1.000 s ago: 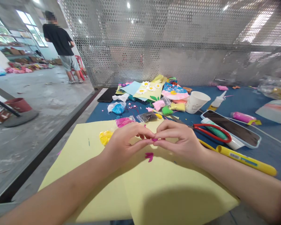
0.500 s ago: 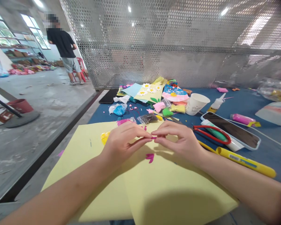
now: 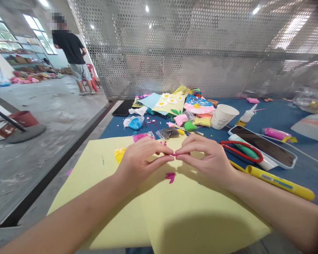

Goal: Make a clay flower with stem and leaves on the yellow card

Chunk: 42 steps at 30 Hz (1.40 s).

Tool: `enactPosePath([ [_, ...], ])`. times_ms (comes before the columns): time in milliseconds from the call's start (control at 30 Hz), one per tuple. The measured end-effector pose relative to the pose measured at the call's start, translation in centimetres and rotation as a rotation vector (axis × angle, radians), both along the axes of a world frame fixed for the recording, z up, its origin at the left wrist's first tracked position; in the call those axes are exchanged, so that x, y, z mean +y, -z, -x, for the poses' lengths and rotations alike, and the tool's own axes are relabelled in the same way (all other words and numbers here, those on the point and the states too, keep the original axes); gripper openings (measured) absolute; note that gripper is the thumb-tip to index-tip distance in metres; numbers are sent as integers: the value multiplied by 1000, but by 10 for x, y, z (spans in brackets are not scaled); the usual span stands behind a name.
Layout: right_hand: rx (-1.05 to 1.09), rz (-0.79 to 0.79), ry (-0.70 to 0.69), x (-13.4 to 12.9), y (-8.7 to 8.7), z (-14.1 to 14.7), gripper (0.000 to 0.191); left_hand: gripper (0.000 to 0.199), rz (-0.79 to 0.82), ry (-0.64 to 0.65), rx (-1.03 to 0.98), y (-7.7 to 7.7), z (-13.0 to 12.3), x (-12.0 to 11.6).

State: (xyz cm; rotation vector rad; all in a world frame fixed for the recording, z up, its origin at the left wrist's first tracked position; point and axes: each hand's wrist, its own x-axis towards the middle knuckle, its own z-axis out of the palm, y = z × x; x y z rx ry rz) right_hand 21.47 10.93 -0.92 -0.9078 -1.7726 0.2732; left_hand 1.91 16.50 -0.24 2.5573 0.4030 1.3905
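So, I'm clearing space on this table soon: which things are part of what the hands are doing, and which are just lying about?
In use: left hand, right hand, magenta clay bit pinched between them, magenta clay shape, yellow card.

Lying about: red-handled scissors, yellow marker, paper cup, glue bottle, phone.

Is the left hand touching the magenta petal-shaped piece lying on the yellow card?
Apart. The head view shows the left hand above the magenta piece, with bare yellow card showing between them.
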Motion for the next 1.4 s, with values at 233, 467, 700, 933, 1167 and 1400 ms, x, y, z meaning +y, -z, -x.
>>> enactPosePath([
  [233,5,-31,-16,0,0,0,16,2,-10,-7,4,1,-1,-1],
  [467,-90,-173,52,1,2,-1,13,13,422,-10,104,-3,-2,-7],
  [700,-193,-233,135,-1,1,-1,9,11,833,38,60,-8,-7,-12],
  [933,-161,-206,132,-1,-1,2,12,11,1044,83,45,-10,-7,-10],
  [1167,-152,-191,116,0,1,2,12,11,1143,82,26,-11,-8,-10],
  [1400,-133,-166,121,-1,1,1,12,7,1285,153,-17,-10,-10,-11],
])
